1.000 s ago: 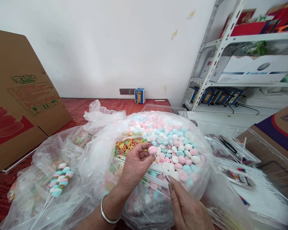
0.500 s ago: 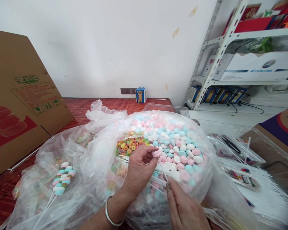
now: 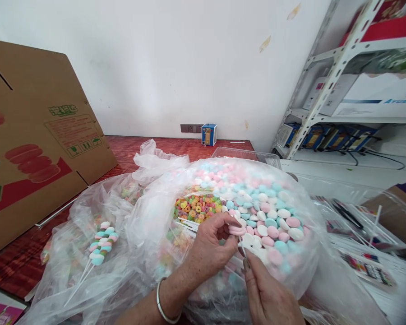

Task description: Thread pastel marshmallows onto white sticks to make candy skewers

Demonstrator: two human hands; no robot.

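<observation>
My left hand (image 3: 212, 246), a silver bangle (image 3: 165, 307) on the wrist, pinches a pink marshmallow disc (image 3: 237, 229) between thumb and fingertips just above the mouth of a large clear plastic bag (image 3: 155, 212) heaped with pink, blue and white marshmallow discs (image 3: 274, 221). My right hand (image 3: 269, 295) comes up from the lower edge, its thumb and forefinger closed on a thin white stick (image 3: 242, 249) whose upper end meets the underside of the pink disc I hold. Both hands are clenched in a fine grip, close together over the near side of the bag. Just left of my fingers, inside the same bag, sits a pocket of small multicoloured sugared rings (image 3: 198, 208), with more white sticks lying beside them. Further left, in a second crumpled clear bag (image 3: 71, 253), lies a finished skewer of pink, blue and white twists (image 3: 103, 241), its sticks pointing toward me. The bags rest on a red-brown wooden table (image 3: 128, 146). A brown cardboard box (image 3: 37, 149) with red and green printing leans at the left edge. Against the white wall stands a small blue device (image 3: 209, 134) by a socket strip. A white metal shelf (image 3: 331, 76) fills the right, and clear trays of packaged white sticks (image 3: 368, 257) lie below it.
</observation>
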